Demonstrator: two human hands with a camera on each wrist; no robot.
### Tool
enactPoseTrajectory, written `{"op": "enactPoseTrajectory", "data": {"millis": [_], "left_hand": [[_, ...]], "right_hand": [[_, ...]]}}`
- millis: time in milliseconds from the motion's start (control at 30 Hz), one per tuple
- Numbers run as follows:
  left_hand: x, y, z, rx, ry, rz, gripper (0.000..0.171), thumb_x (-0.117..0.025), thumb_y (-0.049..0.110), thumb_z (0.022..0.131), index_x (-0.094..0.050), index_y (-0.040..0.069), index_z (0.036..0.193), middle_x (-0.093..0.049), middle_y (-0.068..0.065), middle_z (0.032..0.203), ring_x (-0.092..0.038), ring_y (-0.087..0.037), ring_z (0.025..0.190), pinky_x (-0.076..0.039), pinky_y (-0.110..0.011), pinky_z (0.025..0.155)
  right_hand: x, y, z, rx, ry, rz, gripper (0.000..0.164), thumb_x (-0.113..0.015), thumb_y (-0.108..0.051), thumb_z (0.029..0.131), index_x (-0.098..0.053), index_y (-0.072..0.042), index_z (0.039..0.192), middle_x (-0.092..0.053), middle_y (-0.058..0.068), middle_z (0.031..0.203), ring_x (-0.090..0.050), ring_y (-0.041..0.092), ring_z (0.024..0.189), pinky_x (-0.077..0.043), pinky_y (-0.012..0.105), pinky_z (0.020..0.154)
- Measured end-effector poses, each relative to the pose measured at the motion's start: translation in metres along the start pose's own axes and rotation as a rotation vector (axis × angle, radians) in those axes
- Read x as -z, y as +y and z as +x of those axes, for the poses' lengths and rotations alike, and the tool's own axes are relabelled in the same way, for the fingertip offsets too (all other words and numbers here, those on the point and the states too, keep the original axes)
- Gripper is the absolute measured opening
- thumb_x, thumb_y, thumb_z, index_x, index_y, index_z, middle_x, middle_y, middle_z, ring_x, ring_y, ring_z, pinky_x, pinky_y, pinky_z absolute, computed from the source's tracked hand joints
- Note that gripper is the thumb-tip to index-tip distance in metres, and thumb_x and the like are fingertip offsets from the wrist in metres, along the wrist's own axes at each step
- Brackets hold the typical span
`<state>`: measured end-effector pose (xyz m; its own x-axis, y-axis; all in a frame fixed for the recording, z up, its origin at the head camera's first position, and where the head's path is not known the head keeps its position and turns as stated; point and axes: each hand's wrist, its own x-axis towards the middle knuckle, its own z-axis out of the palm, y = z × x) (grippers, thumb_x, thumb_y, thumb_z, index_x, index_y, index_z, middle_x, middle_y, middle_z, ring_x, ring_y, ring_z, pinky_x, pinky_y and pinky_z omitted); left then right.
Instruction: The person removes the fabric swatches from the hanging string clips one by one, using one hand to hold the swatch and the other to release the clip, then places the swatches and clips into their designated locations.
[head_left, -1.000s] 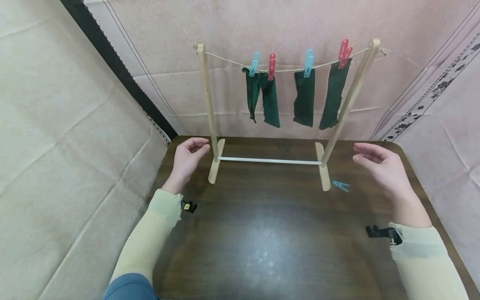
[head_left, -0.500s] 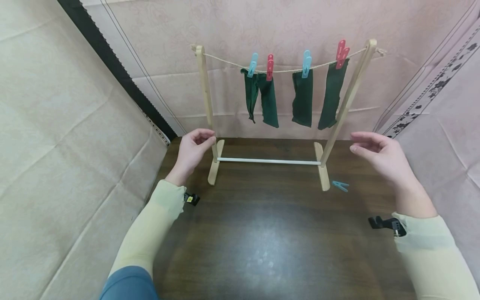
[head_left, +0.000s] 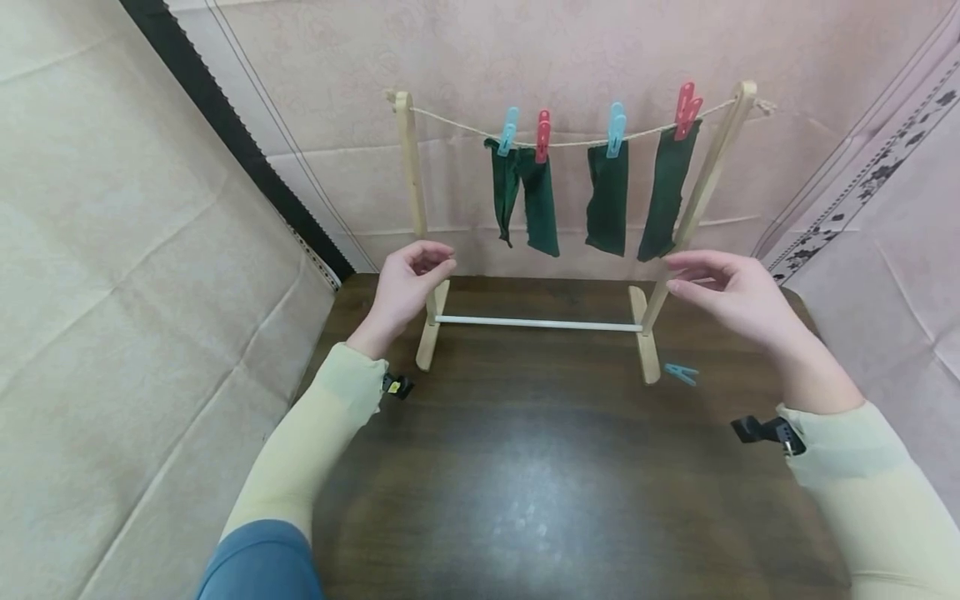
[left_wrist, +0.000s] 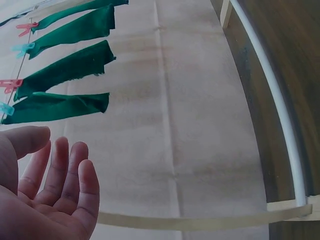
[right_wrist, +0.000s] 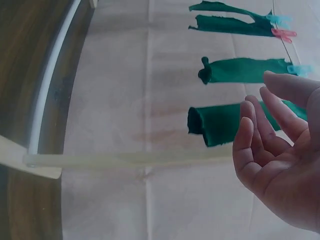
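Head view showed the left hand (head_left: 401, 287) relaxed at nine o'clock and the right hand (head_left: 735, 292) likewise at three, both gently curved; green cloths (head_left: 607, 200) hung from the line (head_left: 577, 143) at one.

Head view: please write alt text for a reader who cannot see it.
A person's left hand and right hand, both empty, are near a wooden drying rack on a table. Green cloth hangs from its line by two blue and two red clothespins; another blue clothespin lies on the table.
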<state>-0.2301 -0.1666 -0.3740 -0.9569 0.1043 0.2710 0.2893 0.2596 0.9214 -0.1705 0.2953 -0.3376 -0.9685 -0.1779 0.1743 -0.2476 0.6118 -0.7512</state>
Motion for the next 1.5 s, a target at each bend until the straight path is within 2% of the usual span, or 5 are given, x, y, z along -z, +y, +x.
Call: {"op": "enactPoseTrajectory", "data": {"millis": [267, 533, 833, 1067, 1500], "left_hand": [[-0.009, 0.014, 0.008, -0.024, -0.02, 0.027, 0.022, -0.077, 0.022, 0.101, -0.077, 0.01, 0.12, -0.073, -0.004, 0.112, -0.064, -0.022, 0.1, -0.051, -0.035, 0.086], [-0.021, 0.019, 0.019, -0.034, -0.028, 0.064, 0.021, -0.077, 0.02, 0.102, -0.077, 0.01, 0.12, -0.073, -0.004, 0.113, -0.065, -0.021, 0.1, -0.052, -0.034, 0.086], [-0.031, 0.026, 0.033, -0.054, 0.001, 0.065, 0.022, -0.075, 0.02, 0.103, -0.076, 0.009, 0.121, -0.073, -0.003, 0.115, -0.064, -0.02, 0.102, -0.053, -0.033, 0.09], [-0.034, 0.036, 0.045, -0.063, 0.046, -0.013, 0.024, -0.075, 0.02, 0.103, -0.074, 0.008, 0.124, -0.072, -0.004, 0.118, -0.064, -0.02, 0.106, -0.052, -0.033, 0.094], [-0.039, 0.062, 0.062, -0.068, 0.11, -0.141, 0.029, -0.074, 0.021, 0.104, -0.072, 0.007, 0.129, -0.071, -0.006, 0.123, -0.065, -0.021, 0.112, -0.054, -0.032, 0.092]], "right_hand": [[-0.011, -0.017, 0.013, 0.044, -0.069, 0.001, 0.035, -0.076, -0.025, 0.103, -0.073, -0.018, 0.136, -0.075, 0.005, 0.124, -0.069, 0.002, 0.101, -0.055, 0.016, 0.08], [-0.031, -0.038, 0.027, 0.077, -0.186, 0.033, 0.036, -0.074, -0.029, 0.104, -0.071, -0.02, 0.138, -0.073, 0.001, 0.13, -0.068, 0.016, 0.112, -0.054, 0.02, 0.088], [-0.056, -0.06, 0.048, 0.198, -0.251, 0.027, 0.031, -0.076, -0.026, 0.103, -0.074, -0.019, 0.133, -0.074, -0.004, 0.124, -0.068, 0.013, 0.11, -0.055, 0.029, 0.093], [-0.051, -0.085, 0.057, 0.316, -0.219, -0.007, 0.032, -0.079, -0.021, 0.1, -0.075, -0.016, 0.132, -0.075, -0.006, 0.121, -0.068, 0.01, 0.107, -0.056, 0.025, 0.091], [-0.021, -0.135, 0.076, 0.368, -0.11, 0.012, 0.033, -0.074, -0.023, 0.103, -0.074, -0.015, 0.135, -0.076, 0.0, 0.119, -0.07, 0.014, 0.102, -0.054, 0.024, 0.09]]}}
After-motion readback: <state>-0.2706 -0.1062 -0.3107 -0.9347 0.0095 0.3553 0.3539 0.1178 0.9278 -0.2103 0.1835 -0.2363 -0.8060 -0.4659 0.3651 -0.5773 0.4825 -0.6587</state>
